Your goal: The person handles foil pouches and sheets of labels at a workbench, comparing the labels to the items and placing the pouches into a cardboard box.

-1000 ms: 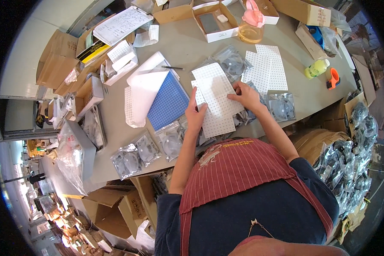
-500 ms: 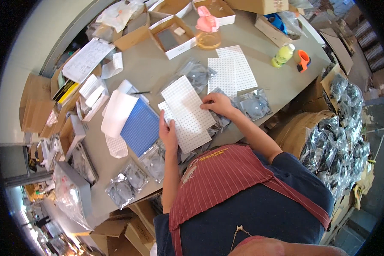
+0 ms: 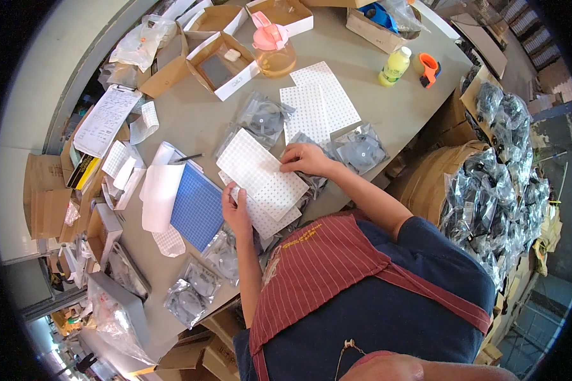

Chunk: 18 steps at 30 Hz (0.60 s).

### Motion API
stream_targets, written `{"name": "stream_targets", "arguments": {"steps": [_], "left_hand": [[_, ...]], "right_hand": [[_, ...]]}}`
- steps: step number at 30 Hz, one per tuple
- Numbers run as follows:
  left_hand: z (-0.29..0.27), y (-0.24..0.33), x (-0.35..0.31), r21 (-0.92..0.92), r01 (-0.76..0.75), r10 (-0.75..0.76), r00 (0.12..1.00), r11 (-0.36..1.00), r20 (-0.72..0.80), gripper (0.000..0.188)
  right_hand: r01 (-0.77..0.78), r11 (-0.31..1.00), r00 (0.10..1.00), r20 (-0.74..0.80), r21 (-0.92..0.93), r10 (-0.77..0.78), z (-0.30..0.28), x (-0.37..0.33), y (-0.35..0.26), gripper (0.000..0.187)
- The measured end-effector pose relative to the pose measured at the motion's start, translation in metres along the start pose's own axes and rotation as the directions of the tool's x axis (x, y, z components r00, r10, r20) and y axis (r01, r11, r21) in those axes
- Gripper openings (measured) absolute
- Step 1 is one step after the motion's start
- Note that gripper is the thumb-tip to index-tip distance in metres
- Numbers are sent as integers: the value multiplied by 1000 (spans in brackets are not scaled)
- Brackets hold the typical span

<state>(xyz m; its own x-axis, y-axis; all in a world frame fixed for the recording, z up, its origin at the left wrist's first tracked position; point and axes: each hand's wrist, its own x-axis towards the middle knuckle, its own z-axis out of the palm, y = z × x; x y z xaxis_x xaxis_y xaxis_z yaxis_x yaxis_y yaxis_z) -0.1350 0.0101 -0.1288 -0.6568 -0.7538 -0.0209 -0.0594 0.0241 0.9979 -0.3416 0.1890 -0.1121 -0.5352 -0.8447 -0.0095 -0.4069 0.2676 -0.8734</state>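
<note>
Two overlapping white sheets of small printed stickers lie in front of me, the upper sticker sheet point(image 3: 255, 164) covering most of the lower sheet point(image 3: 270, 219). At their left edge, my left hand point(image 3: 236, 208) is closed with the sheets between thumb and fingers. My right hand point(image 3: 304, 159) has its fingers pinched together at the upper sheet's right edge; whether a loose sticker is between the fingertips is too small to tell. Under and around the sheets lie clear bags with dark grey parts, such as the bag point(image 3: 260, 117) just beyond.
More sticker sheets point(image 3: 305, 114) lie farther back, near a pink-lidded jug point(image 3: 273, 54). A blue gridded sheet point(image 3: 200, 206) and a pen point(image 3: 189, 157) are at left. Bagged parts point(image 3: 194, 286) sit near the front edge. A large carton point(image 3: 435, 181) of bagged parts stands at right.
The whole view has shifted and turned slightly, so the table things appear farther left. Both hands stay at the sheets' edges, with the left thumb now closer to the fingers.
</note>
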Motion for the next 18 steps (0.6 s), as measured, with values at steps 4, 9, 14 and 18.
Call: {"name": "stream_targets", "arguments": {"steps": [4,9,14,18], "left_hand": [[-6,8,-5,-33,82,-82,997,996,7,22],[-12,2,-2,-311,35,-55,997,950,-54,39],[-9,1,0,-475,40,-49,999,879,-8,48],[-18,1,-4,-467,38,-49,999,883,-12,52]], "right_hand": [[-31,984,996,-74,175,44,7,1,8,23],[-65,771,922,-257,633,288,19,4,29,23],[68,590,894,-311,804,321,10,2,21,19],[106,534,902,-307,839,304,12,4,20,21]]}}
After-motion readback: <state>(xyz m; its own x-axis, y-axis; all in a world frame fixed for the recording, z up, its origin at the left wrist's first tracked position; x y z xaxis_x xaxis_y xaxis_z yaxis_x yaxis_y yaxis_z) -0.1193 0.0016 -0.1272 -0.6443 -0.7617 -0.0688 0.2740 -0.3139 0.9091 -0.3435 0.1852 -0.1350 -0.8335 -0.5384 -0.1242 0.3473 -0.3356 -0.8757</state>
